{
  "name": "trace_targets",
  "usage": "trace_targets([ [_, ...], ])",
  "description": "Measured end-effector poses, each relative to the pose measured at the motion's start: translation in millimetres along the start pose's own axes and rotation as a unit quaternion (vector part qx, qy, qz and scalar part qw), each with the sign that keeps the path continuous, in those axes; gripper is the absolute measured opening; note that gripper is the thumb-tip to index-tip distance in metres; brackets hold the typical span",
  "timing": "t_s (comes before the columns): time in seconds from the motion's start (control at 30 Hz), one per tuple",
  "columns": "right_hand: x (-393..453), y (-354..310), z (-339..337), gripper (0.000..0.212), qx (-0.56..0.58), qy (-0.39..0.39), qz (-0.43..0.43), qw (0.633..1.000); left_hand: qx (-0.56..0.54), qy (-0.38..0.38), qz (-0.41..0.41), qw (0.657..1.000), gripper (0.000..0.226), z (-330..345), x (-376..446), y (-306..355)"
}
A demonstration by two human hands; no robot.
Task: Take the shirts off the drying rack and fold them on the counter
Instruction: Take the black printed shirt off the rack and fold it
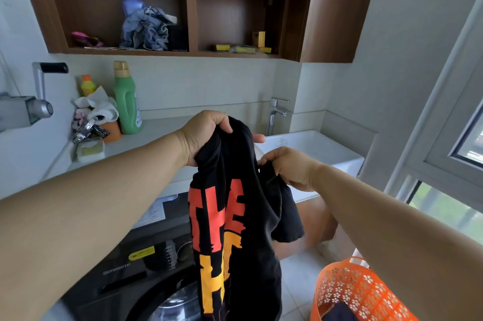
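We hold the black shirt (235,216) with the red and yellow letters in the air, in front of the washing machine (146,263) and just before the tabletop (156,132); it hangs down bunched and does not touch the tabletop yet. We judge that the step in hand is to carry the shirt to the tabletop and sort it out for folding. The drying rack is not in view.

Our left hand (206,135) grips the upper bunch of cloth, its fingers curled around it and the thumb over the top. Our right hand (290,166) pinches a lower edge, perhaps a sleeve, with closed fingers.

The next move, we think, calls for finding the two shoulders, spreading the shirt wide, and laying it flat on the free part of the tabletop, between the green bottle (128,103) and the white sink (313,148). An orange basket (352,292) stands on the floor at the right.
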State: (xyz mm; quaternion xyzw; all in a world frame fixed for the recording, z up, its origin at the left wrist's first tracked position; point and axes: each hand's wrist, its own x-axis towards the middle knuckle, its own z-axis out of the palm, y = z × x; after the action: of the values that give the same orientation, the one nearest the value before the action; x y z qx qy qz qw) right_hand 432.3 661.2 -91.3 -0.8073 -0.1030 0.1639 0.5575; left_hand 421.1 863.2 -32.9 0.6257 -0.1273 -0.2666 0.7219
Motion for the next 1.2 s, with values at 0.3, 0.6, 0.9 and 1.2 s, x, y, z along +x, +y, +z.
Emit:
trace_targets([
  [0.3, -17, -6, 2, 0.047, 0.14, -0.027, -0.016, 0.99, 0.104, 0.058, 0.061, 0.991, 0.022, 4, -1, 13],
  [0.6, -9, 4, -13, 0.046, -0.114, 0.054, 0.097, 0.987, 0.391, 0.231, 0.178, 0.873, 0.026, -24, 0, 1],
  [0.9, -7, -13, 7, 0.045, -0.008, 0.064, 0.001, 0.998, 0.517, 0.2, 0.15, 0.819, 0.034, -21, 6, 5],
  [1.2, 2, -29, 18, 0.055, -0.061, 0.066, -0.052, 0.995, 0.267, 0.173, 0.164, 0.934, 0.028, 3, -5, 16],
])
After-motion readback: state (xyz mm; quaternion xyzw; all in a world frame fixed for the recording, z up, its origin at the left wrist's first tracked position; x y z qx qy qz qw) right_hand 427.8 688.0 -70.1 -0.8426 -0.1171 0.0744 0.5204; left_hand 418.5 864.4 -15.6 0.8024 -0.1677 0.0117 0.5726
